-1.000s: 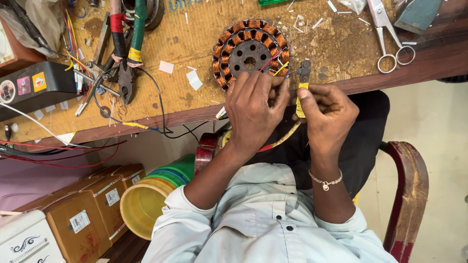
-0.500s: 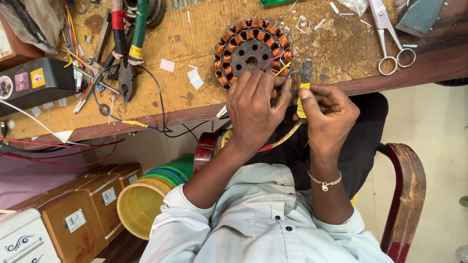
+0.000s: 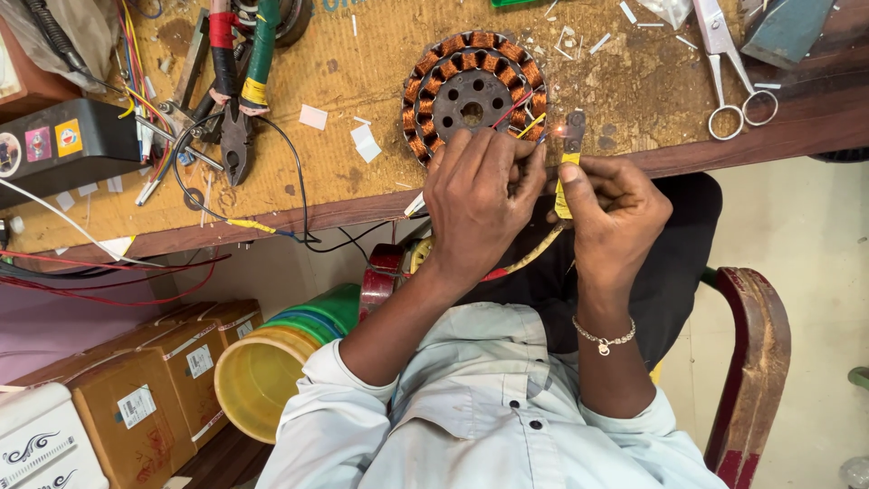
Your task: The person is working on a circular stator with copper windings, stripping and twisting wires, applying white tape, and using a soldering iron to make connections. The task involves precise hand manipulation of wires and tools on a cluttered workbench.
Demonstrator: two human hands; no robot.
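I look down on a worn wooden bench [image 3: 299, 63], where a round copper-wound motor coil [image 3: 472, 91] lies close to its near edge, with pliers [image 3: 237, 136] toward the left end and scissors [image 3: 729, 68] toward the right. My left hand [image 3: 480, 204] sits just at that near edge below the coil, fingers pinched together on thin wires I can barely make out. My right hand [image 3: 611, 213], beside it, grips a small yellow-handled lighter [image 3: 568, 158] with a small flame showing at its tip.
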